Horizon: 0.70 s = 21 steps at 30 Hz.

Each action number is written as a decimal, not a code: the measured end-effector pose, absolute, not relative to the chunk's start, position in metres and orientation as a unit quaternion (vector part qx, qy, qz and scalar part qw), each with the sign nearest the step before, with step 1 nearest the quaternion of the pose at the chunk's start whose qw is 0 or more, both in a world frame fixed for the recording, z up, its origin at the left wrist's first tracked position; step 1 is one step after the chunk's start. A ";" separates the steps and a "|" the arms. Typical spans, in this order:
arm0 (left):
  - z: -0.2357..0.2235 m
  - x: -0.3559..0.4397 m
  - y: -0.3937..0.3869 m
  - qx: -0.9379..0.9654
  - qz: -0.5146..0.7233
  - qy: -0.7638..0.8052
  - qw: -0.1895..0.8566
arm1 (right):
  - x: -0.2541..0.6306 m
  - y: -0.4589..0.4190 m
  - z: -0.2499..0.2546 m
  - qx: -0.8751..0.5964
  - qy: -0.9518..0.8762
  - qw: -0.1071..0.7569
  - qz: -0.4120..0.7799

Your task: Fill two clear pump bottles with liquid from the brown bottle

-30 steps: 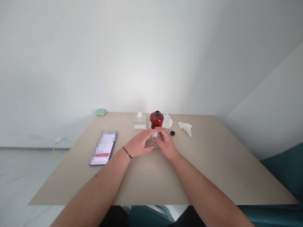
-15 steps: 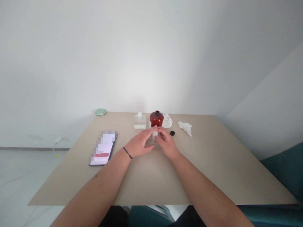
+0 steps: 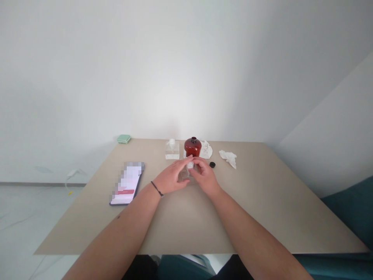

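Observation:
A small clear square bottle (image 3: 184, 175) stands on the table between my hands, partly covered by them. My left hand (image 3: 173, 177) is curved around its left side, thumb in front and fingers reaching behind. Thumb and fingers of my right hand (image 3: 207, 178) pinch the bottle's white cap (image 3: 190, 165) from the right. Just behind my fingertips is a brown bottle (image 3: 192, 147) with an uncovered neck. A black cap (image 3: 212, 165) lies to the right of my right hand. A second clear bottle (image 3: 172, 151) with a white cap stands behind my left hand, some liquid in it.
On the table (image 3: 186, 225), a phone (image 3: 128, 184) with a lit screen lies left of my left hand. A green case (image 3: 123, 139) sits at the back left corner. Crumpled tissue (image 3: 229, 157) lies right of the black cap, and more white tissue (image 3: 206, 149) beside the brown bottle.
The white cap has shifted slightly left between my fingers and shows a little more clearly. Both hands stay at nearly the same place; the other things have not moved.

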<state>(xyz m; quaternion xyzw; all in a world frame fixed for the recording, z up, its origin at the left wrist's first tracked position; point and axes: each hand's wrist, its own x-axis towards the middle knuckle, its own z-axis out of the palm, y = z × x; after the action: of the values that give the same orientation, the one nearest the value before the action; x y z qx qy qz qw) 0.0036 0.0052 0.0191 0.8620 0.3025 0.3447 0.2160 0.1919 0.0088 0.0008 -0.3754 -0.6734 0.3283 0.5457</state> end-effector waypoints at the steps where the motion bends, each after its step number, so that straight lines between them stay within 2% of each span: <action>1: 0.019 0.004 0.006 0.862 0.344 0.301 0.216 | 0.191 0.009 0.000 -0.378 -0.669 0.547 0.331; 21: 0.019 0.004 0.006 0.864 0.340 0.301 0.218 | 0.189 0.010 -0.005 -0.383 -0.637 0.554 0.375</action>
<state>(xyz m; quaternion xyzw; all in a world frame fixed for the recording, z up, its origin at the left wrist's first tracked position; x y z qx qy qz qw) 0.0037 0.0061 0.0193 0.8639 0.3005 0.3402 0.2182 0.1894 0.0100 -0.0049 -0.3829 -0.6371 0.3747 0.5542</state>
